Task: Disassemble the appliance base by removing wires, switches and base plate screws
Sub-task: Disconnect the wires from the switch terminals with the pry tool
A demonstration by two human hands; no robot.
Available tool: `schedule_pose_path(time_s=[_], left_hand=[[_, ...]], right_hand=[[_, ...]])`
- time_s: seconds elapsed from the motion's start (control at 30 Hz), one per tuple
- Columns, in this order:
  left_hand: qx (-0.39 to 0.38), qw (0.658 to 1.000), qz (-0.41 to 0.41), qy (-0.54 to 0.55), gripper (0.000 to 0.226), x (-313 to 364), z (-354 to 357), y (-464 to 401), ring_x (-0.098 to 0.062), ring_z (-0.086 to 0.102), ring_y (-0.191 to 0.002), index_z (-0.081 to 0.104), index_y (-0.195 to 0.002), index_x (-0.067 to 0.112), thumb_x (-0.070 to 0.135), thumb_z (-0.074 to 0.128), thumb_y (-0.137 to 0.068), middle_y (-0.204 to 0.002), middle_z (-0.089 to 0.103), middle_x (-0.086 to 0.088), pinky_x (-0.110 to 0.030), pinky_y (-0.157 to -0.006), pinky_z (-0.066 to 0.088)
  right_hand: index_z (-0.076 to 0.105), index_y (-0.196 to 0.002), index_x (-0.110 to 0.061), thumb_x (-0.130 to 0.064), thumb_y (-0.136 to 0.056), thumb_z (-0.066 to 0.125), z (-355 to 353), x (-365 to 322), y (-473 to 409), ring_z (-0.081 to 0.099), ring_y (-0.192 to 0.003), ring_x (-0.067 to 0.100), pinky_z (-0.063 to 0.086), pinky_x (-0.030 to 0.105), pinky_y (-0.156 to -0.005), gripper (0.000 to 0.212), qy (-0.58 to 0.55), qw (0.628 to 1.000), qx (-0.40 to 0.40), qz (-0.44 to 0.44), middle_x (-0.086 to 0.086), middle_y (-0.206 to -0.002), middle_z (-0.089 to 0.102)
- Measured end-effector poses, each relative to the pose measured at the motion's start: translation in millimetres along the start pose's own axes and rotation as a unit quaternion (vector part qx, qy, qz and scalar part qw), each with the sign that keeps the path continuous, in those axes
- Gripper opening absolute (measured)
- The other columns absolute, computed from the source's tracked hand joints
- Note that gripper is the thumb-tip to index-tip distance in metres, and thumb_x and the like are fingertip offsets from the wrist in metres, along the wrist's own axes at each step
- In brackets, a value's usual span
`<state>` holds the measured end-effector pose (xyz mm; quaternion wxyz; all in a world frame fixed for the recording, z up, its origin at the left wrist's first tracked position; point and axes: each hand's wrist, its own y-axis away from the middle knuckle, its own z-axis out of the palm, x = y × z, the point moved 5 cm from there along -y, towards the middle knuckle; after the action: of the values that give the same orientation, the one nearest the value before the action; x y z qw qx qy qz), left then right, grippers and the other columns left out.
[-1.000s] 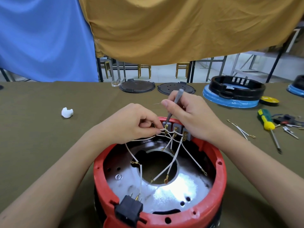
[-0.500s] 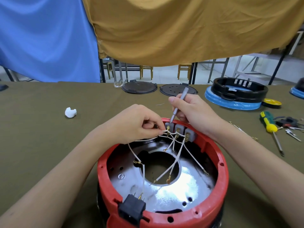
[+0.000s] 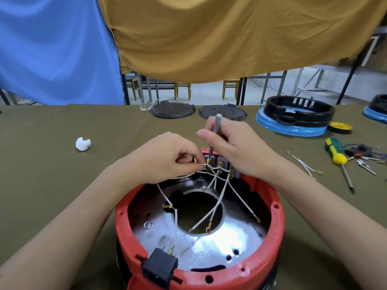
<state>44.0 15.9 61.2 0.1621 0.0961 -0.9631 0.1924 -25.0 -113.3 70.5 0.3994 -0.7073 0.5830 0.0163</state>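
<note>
A round red appliance base (image 3: 276, 222) lies upturned in front of me, its shiny metal plate (image 3: 219, 248) showing inside. Several white wires (image 3: 217, 206) with brass lugs run from a row of grey switches (image 3: 222, 162) on the far rim. My left hand (image 3: 167, 155) pinches a white wire beside the leftmost switch. My right hand (image 3: 232, 147) grips a thin grey screwdriver (image 3: 215, 130), held upright with its tip at that switch's terminal. A black power socket (image 3: 160, 271) sits in the near rim.
Olive cloth covers the table (image 3: 52, 164). A green-yellow screwdriver (image 3: 335, 153), loose wires (image 3: 303, 164) and small parts lie at right. Two dark round plates (image 3: 172, 109), a black ring on a blue base (image 3: 293, 116) and a yellow disc stand behind. A white scrap (image 3: 83, 144) lies left.
My right hand has tilted the grey screwdriver from a slant to nearly upright over the leftmost switch. My left hand keeps its pinch on the wire. The view shifted slightly.
</note>
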Motion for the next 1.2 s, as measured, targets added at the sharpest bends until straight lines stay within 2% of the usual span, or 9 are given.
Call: schedule_pose_path(time_s=[0.17,0.33,0.43,0.5,0.6,0.77,0.87,1.03,1.2], left_hand=[[-0.027,0.999,-0.003,0.036,0.008,-1,1,0,-0.012,0.035,-0.049,0.075,-0.087,0.024,0.024,0.069,-0.092,-0.052,0.043,-0.003,-0.019,-0.054,0.032],[-0.035,0.998,-0.007,0.058,0.008,-2,0,-1,-0.012,0.034,-0.049,0.075,-0.089,0.022,0.022,0.068,-0.093,-0.051,0.041,0.001,-0.022,-0.055,0.033],[-0.040,0.997,-0.009,0.072,0.008,-2,1,0,-0.012,0.032,-0.050,0.075,-0.089,0.021,0.021,0.068,-0.093,-0.052,0.040,0.001,-0.022,-0.055,0.032],[-0.043,0.996,-0.012,0.080,0.007,-1,2,1,-0.012,0.031,-0.050,0.075,-0.088,0.020,0.020,0.069,-0.093,-0.052,0.039,0.002,-0.021,-0.054,0.030],[-0.040,0.996,-0.019,0.076,0.007,-2,2,1,-0.011,0.029,-0.049,0.075,-0.087,0.021,0.021,0.069,-0.092,-0.050,0.037,0.008,-0.021,-0.054,0.030],[-0.033,0.997,-0.020,0.071,0.006,-2,2,2,-0.010,0.028,-0.047,0.074,-0.087,0.024,0.025,0.070,-0.091,-0.051,0.035,0.010,-0.018,-0.053,0.030],[-0.033,0.997,-0.018,0.066,0.004,-2,2,2,-0.009,0.029,-0.047,0.073,-0.088,0.025,0.025,0.070,-0.091,-0.052,0.036,0.009,-0.015,-0.052,0.030],[-0.033,0.997,-0.021,0.071,0.006,-4,2,1,-0.010,0.030,-0.048,0.073,-0.088,0.026,0.024,0.070,-0.092,-0.051,0.035,0.010,-0.018,-0.055,0.031],[-0.035,0.996,-0.018,0.080,0.007,-4,1,2,-0.010,0.029,-0.049,0.074,-0.088,0.026,0.022,0.069,-0.092,-0.051,0.037,0.010,-0.018,-0.054,0.030]], right_hand=[[0.048,-0.076,-0.016,-0.027,-0.104,0.051,1,20,-8,0.037,-0.048,0.002,0.032,0.014,-0.052,0.031,-0.144,0.983,0.000,0.110,-0.016,-0.052,0.043],[0.050,-0.078,-0.013,-0.027,-0.105,0.049,7,32,-10,0.026,-0.046,0.007,0.028,0.016,-0.047,0.031,-0.234,0.955,-0.022,0.180,-0.014,-0.048,0.032],[0.051,-0.074,-0.015,-0.032,-0.104,0.050,12,39,-7,0.030,-0.049,0.006,0.032,0.016,-0.051,0.034,-0.273,0.935,-0.038,0.222,-0.011,-0.052,0.033],[0.052,-0.073,-0.015,-0.033,-0.104,0.050,12,39,-6,0.031,-0.049,0.007,0.034,0.015,-0.051,0.035,-0.249,0.944,-0.038,0.213,-0.008,-0.054,0.033],[0.052,-0.076,-0.010,-0.029,-0.105,0.049,9,34,-7,0.029,-0.053,0.012,0.032,0.019,-0.053,0.034,-0.249,0.953,-0.009,0.170,-0.001,-0.057,0.033],[0.053,-0.077,-0.004,-0.024,-0.104,0.051,0,26,-3,0.033,-0.053,0.012,0.032,0.020,-0.053,0.034,-0.238,0.964,0.054,0.106,-0.003,-0.056,0.038],[0.053,-0.075,0.000,-0.026,-0.103,0.053,-2,19,-2,0.035,-0.056,0.021,0.033,0.031,-0.056,0.039,-0.190,0.978,0.048,0.075,0.004,-0.059,0.041],[0.055,-0.074,-0.005,-0.027,-0.104,0.052,-1,22,-2,0.035,-0.054,0.017,0.033,0.030,-0.056,0.038,-0.183,0.978,0.035,0.097,0.002,-0.055,0.041],[0.056,-0.076,-0.010,-0.031,-0.103,0.052,6,34,-4,0.033,-0.049,0.008,0.033,0.014,-0.051,0.035,-0.227,0.960,0.003,0.163,-0.007,-0.052,0.039]])
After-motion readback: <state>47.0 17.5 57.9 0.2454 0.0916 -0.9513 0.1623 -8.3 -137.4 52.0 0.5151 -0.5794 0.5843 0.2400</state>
